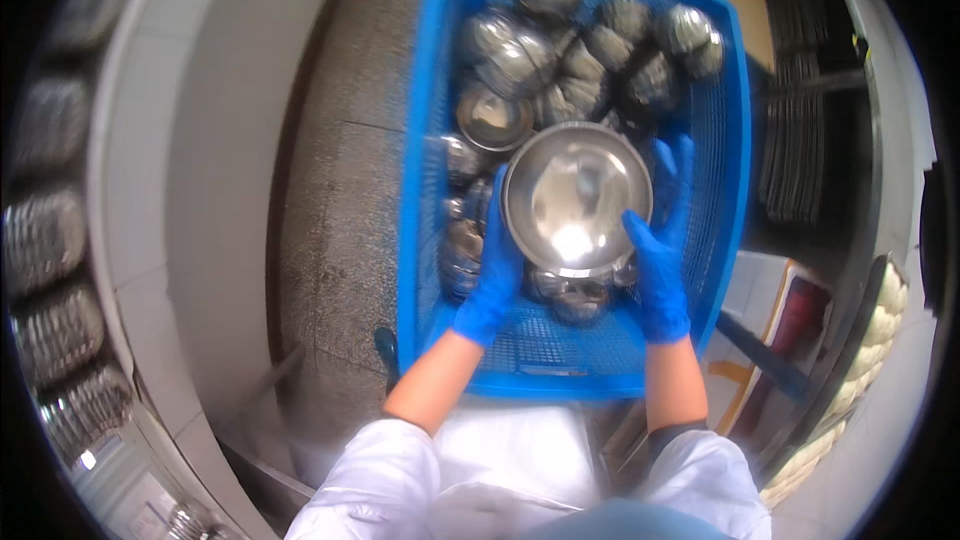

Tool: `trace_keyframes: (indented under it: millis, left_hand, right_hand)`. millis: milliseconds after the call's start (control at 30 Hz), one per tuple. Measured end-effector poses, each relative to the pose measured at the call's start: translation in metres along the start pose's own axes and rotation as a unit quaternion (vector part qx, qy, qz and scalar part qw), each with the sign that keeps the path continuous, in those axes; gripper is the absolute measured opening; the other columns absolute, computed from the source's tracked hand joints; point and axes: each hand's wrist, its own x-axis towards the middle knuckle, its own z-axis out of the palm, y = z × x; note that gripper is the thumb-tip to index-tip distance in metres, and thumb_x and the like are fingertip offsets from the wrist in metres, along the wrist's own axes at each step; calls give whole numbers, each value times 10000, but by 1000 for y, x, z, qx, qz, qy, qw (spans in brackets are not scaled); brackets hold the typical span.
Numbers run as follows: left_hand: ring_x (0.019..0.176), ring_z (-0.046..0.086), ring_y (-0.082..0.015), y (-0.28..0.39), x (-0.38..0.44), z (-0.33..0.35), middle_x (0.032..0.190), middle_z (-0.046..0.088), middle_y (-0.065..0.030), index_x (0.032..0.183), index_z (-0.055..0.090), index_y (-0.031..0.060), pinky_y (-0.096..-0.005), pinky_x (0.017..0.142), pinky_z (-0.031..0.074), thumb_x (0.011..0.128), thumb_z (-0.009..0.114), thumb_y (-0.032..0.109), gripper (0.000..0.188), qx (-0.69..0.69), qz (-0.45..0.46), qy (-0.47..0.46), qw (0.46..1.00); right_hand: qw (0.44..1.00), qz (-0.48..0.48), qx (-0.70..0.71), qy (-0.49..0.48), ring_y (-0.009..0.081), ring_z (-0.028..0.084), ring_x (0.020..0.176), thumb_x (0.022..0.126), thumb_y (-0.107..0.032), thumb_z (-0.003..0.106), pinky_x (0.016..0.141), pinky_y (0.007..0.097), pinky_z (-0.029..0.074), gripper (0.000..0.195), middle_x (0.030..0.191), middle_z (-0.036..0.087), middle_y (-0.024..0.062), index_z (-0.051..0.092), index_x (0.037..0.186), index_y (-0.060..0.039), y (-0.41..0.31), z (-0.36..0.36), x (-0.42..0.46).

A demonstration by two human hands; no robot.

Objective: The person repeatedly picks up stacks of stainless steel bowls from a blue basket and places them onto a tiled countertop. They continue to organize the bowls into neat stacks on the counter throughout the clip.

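A round, shiny metal bowl (577, 195) is held over a blue plastic crate (555, 388), its hollow side facing me. My left hand (501, 262), in a blue glove, presses against the bowl's left side. On the right side, my right hand (664, 247), also gloved in blue, has its thumb at the rim and its fingers extended; how firmly it touches is blurred. Below and beyond the bowl, several metal bowls lie heaped in the crate, among them an upright one (495, 118) just past my left fingertips and a group (517, 60) near the far left.
Stacked metal dishes (45, 240) line a tiled ledge (142, 202) at the far left. A speckled floor (345, 165) runs beside the crate. To the right are a white box (754, 285), a dark stack (795, 142) on a shelf and pale stacked items (874, 345).
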Motion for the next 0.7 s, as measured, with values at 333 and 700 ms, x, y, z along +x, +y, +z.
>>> trace_keyframes:
  millis: [333,700]
  left_hand:
    - [1334,263,-224,265,-361,-153,1442,297,-133,1446,195,64,-339,1097,249,947,247,548,697,-220,56,84,970]
    - [951,612,-263,493,-699,-418,1080,592,-149,1176,506,-16,-412,783,547,809,584,186,427,-131,74,445,883]
  right_hand:
    - [882,178,213,-382,262,272,1343,731,-151,687,1097,377,245,889,1465,267,103,181,1461,-100,-238,224,-265]
    - [679,247,155,-673,227,278,1345,874,-135,562,1038,364,344,735,1503,184,81,137,1474,-152,-328,540,-550]
